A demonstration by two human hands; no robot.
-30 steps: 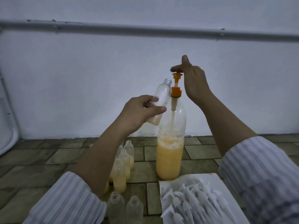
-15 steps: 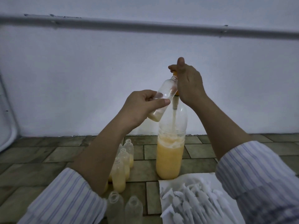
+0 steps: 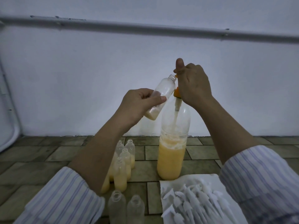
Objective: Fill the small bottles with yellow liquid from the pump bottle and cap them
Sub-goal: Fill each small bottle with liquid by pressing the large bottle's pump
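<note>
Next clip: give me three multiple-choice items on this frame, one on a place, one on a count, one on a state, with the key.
1. Where does the pile of white caps lie?
A. on white paper right of the pump bottle's base
B. inside a bucket
C. behind the filled bottles

2. How many empty small bottles stand nearest the camera?
A. five
B. two
C. none

3. How full is the small bottle that the left hand tilts to the pump?
A. full to the neck
B. a little yellow liquid at the bottom
C. capped and empty

Key: 1 A, the caps lie on paper beside the pump bottle; 2 B, two clear bottles stand in front; 3 B, only its base shows liquid while the right hand is on the pump head.
</note>
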